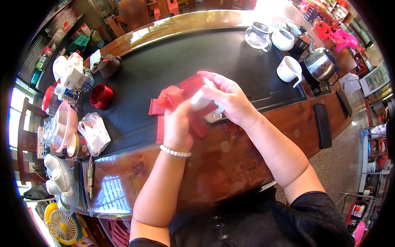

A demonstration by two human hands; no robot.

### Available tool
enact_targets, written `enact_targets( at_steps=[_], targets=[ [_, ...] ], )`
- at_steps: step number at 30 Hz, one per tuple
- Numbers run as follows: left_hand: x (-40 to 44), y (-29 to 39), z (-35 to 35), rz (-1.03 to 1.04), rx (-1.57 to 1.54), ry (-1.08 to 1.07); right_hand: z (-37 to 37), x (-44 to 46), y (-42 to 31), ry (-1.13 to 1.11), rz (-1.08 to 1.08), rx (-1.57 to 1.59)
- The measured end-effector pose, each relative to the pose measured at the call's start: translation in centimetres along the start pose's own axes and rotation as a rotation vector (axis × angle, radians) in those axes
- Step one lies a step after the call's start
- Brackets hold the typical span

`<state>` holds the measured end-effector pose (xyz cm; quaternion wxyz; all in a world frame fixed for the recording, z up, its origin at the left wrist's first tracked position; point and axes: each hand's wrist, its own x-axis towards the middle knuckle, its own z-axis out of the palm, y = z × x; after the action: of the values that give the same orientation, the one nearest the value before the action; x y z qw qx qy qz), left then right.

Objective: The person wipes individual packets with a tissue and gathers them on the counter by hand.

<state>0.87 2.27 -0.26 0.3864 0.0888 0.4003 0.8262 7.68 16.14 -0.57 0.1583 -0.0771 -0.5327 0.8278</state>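
My left hand (177, 125), with a white bead bracelet at the wrist, is closed around some red sheer material (169, 98), partly blurred. My right hand (233, 101) is closed at the fingertips on a soft white piece (200, 100) that stretches between both hands. Its exact kind is too smeared to make out. Below the right fingers a loose white end (214, 116) hangs down. Under and beside the left hand, flat red pieces (160, 129) lie on the black tray; the hands cover part of them.
A black tea tray (135, 88) is set into the wooden table (255, 152). Back right stand a glass pot (258, 37), a white mug (289, 71) and a steel kettle (320, 64). Leftward are a red cup (101, 96), a plastic bag (94, 132) and a pink basket (65, 127). A phone (323, 125) lies right.
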Motion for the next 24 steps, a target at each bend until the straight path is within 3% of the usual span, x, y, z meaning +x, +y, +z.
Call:
enact_targets(
  at_steps=[10,19,24],
  targets=[
    [-0.24,-0.14,0.64,-0.035,0.116,-0.012,-0.38,0.18,0.68,0.137,-0.141,-0.287],
    [-0.03,-0.33,0.47,-0.024,0.161,0.01,0.09,0.19,0.45,0.13,-0.14,-0.159],
    [-0.16,0.05,0.33,-0.06,0.185,-0.039,0.01,0.16,0.3,0.079,-0.158,-0.243]
  ],
)
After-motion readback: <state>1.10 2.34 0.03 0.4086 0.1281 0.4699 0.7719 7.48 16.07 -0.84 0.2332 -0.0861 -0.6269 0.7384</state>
